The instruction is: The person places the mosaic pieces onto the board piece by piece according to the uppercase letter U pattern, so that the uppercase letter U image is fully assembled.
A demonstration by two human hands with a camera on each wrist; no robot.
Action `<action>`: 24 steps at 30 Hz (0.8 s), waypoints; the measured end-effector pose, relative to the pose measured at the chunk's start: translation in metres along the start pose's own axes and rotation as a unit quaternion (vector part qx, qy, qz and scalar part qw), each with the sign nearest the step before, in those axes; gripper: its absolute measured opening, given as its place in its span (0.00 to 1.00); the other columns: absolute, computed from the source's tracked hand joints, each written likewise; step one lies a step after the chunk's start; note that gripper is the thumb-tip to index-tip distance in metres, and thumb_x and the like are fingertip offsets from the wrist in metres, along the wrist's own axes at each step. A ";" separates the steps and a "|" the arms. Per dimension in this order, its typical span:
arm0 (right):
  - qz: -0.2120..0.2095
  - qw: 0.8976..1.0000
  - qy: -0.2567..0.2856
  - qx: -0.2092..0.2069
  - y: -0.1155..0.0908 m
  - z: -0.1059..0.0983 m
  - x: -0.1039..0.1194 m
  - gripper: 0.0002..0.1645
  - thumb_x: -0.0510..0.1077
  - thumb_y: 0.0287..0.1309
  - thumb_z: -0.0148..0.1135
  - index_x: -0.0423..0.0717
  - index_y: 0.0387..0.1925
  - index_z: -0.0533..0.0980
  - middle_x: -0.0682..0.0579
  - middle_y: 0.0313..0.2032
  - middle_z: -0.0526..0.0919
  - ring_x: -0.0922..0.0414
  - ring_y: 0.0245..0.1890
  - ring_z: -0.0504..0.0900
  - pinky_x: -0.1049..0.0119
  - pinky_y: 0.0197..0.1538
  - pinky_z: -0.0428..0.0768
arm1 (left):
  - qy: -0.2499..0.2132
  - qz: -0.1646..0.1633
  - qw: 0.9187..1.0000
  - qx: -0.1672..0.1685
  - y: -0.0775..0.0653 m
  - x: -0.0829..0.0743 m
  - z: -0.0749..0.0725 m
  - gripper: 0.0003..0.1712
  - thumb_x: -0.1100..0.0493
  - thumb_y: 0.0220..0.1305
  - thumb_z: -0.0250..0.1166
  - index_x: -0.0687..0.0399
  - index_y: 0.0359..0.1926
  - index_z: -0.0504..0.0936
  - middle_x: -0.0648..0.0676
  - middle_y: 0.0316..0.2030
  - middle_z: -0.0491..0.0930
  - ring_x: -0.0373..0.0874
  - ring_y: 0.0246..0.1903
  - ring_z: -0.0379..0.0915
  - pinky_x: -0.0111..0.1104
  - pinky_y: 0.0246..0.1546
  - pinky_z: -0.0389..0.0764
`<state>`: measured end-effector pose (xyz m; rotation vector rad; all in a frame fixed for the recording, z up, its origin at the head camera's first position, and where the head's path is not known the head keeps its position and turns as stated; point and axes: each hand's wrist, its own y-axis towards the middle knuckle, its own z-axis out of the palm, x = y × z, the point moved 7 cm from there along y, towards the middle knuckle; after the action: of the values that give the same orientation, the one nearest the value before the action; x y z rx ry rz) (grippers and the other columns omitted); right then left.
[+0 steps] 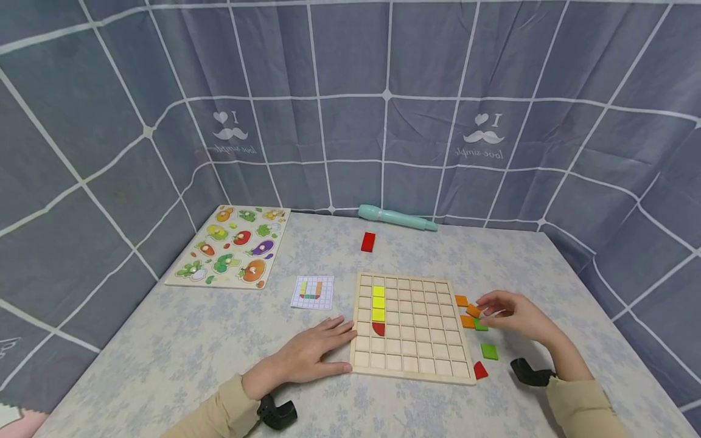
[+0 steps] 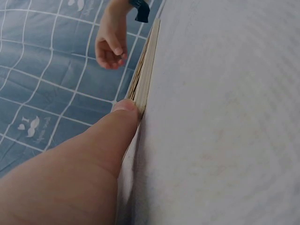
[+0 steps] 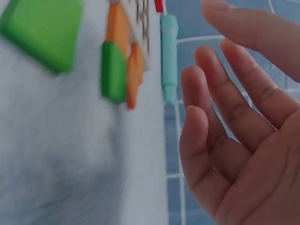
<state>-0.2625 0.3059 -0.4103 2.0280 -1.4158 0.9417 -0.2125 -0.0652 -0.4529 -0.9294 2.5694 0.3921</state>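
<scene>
A wooden grid board (image 1: 416, 331) lies on the table, holding a column of yellow squares (image 1: 378, 303) with a red quarter-round piece (image 1: 378, 329) directly below. My left hand (image 1: 309, 353) rests at the board's left edge, fingers spread; in the left wrist view its thumb (image 2: 124, 110) touches the board's side. My right hand (image 1: 517, 316) hovers beside the loose orange pieces (image 1: 462, 300) and a green square (image 1: 481, 325) along the board's right edge. In the right wrist view, its relaxed, slightly bent fingers (image 3: 194, 136) hold nothing.
Another green square (image 1: 490, 351) and a red piece (image 1: 480, 370) lie near the board's lower right. Left of the board are a pattern card (image 1: 312, 292) and a vegetable puzzle (image 1: 230, 243). Behind lie a red block (image 1: 368, 242) and a teal pen (image 1: 397, 218), near the curtain.
</scene>
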 end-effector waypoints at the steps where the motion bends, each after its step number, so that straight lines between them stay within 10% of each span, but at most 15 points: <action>1: 0.002 1.000 0.000 0.000 -0.001 0.000 -0.004 0.23 0.41 0.53 0.69 0.34 0.49 0.75 0.40 0.43 0.80 0.58 0.37 0.79 0.67 0.37 0.80 | -0.002 0.000 1.000 0.000 0.000 0.000 0.000 0.39 0.35 0.64 0.52 0.49 0.69 0.63 0.48 0.69 0.57 0.47 0.69 0.47 0.42 0.67 0.57; 24: 0.037 0.999 -0.022 -0.022 -0.005 0.006 -0.036 0.28 0.45 0.48 0.72 0.37 0.49 0.76 0.44 0.45 0.80 0.53 0.40 0.77 0.69 0.38 0.77 | -0.002 0.000 1.000 0.000 0.000 -0.001 -0.001 0.38 0.36 0.65 0.53 0.50 0.69 0.64 0.49 0.69 0.58 0.49 0.69 0.48 0.44 0.66 0.58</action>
<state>-0.2640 0.3249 -0.4420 1.9866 -1.5321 0.8931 -0.2120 -0.0651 -0.4513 -0.9267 2.5664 0.3928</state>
